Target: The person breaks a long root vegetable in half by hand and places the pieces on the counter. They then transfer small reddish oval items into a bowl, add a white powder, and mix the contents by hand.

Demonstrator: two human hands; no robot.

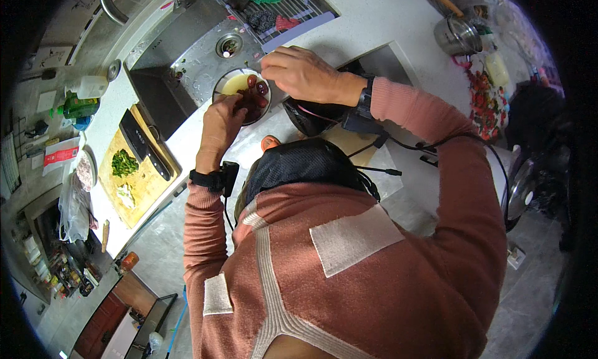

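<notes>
A round bowl (233,85) with a pale yellow inside stands at the sink's front edge. Several dark red, glossy round fruits (261,88) lie in its right and near part. Over the bowl's near-left rim my left hand (222,123) has its fingers curled down against the fruits; what they pinch is hidden. My right hand (304,76) hovers just right of the bowl, fingers bent and drawn together toward the thumb. Whatever it holds, if anything, cannot be made out. Black straps circle both wrists.
Left of the metal sink (187,78), a cutting board (138,200) holds a black cleaver (144,146) and chopped greens (124,164). A drying rack (274,16) spans the sink's far right. A black-lined bin (305,121) is below my right hand. A metal pot (458,36) stands far right.
</notes>
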